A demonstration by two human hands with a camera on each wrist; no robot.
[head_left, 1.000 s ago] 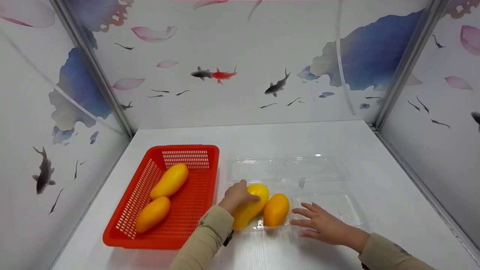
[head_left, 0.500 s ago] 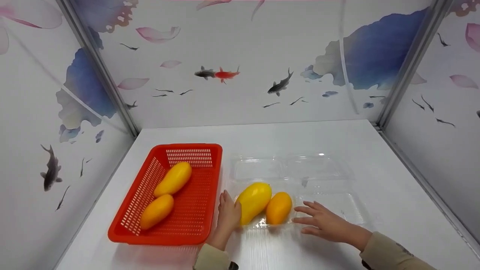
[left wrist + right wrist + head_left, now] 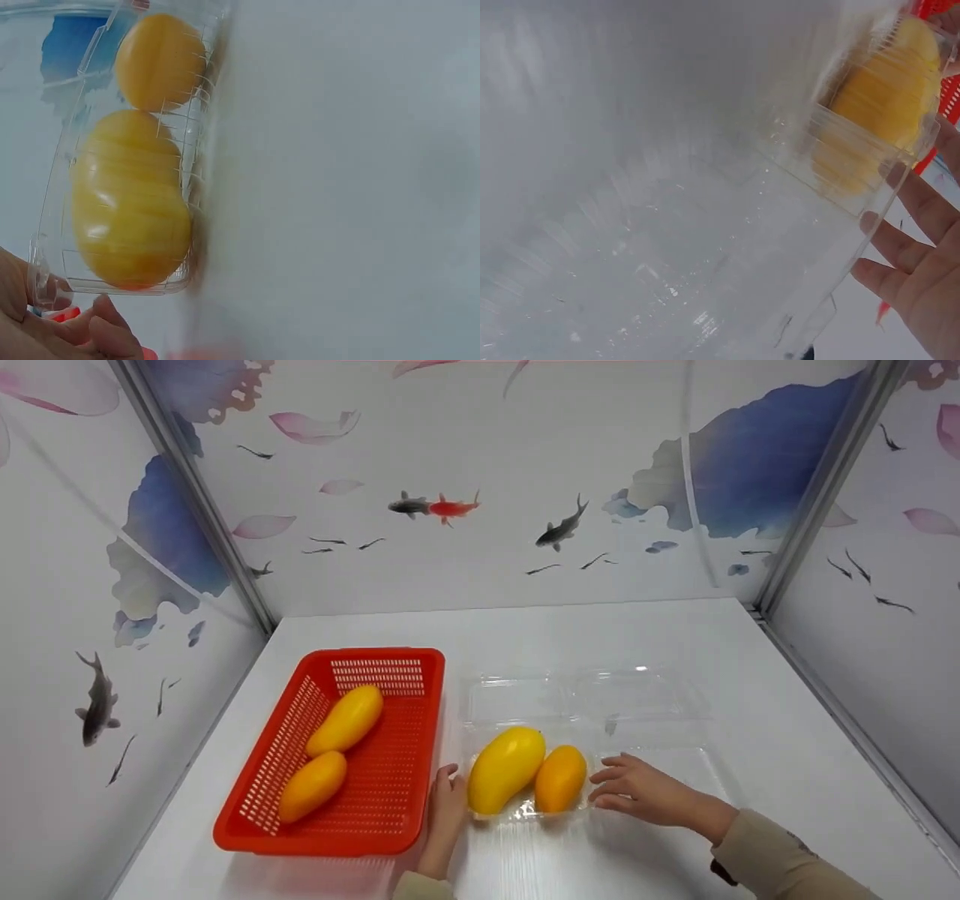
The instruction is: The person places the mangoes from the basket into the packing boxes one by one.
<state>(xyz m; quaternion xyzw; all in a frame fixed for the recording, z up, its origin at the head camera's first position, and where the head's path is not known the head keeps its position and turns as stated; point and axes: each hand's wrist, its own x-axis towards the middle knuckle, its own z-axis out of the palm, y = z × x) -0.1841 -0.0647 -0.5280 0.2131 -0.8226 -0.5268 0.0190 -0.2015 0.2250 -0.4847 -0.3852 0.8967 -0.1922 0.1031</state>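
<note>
A clear plastic clamshell box [image 3: 519, 811] lies on the table, with a large yellow mango [image 3: 506, 771] and a smaller orange mango [image 3: 560, 781] side by side in its front left part. Between the red basket and the box's left wall is my left hand [image 3: 447, 810], its fingers pointing away from me. The left wrist view shows its thumb and fingers [image 3: 114, 337] right at the box's corner. On the other side, my right hand [image 3: 637, 790] has its fingers spread towards the orange mango. In the right wrist view its fingertips [image 3: 868, 221] touch the clear plastic rim.
To the left stands a red plastic basket [image 3: 409, 735] with two more mangoes, one yellow [image 3: 346, 721] and one orange [image 3: 313, 787]. Clear plastic lid sections [image 3: 517, 697] lie flat behind the box. Printed panels [image 3: 480, 562] enclose the table at the back and sides.
My left hand has let go of the yellow mango, which now lies beside the orange one, and has drawn back to the box's left side. My right hand has shifted slightly.
</note>
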